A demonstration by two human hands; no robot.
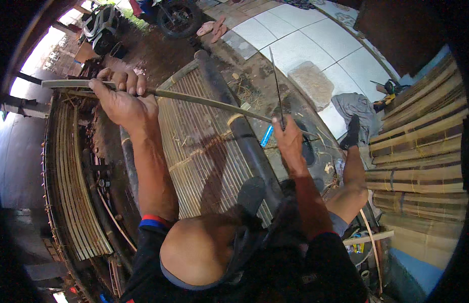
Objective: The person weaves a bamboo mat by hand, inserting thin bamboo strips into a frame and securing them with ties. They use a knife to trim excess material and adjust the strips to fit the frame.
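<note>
A long, narrow bamboo strip (204, 102) runs across in front of me, slanting down to the right. Toward its left end my left hand (126, 100) is closed round it, palm up, with the thumb on top. The strip's right end reaches my right hand (289, 144), whose fingers are closed round the base of a long, thin, dark knife (277, 81). The blade points away from me, nearly edge-on, and crosses the strip's end; the handle is mostly hidden. Below both hands lies a panel of bamboo slats (194, 146) tied with cord.
Dark poles (254, 146) flank the panel. Slats (75, 182) lie at left, rolled bamboo blinds (421, 151) at right. A flat stone (311, 86) and grey cloth (358, 113) rest on white tiles (325, 38). A blue object (267, 136) lies by my right hand. Motorbikes (179, 17) stand beyond.
</note>
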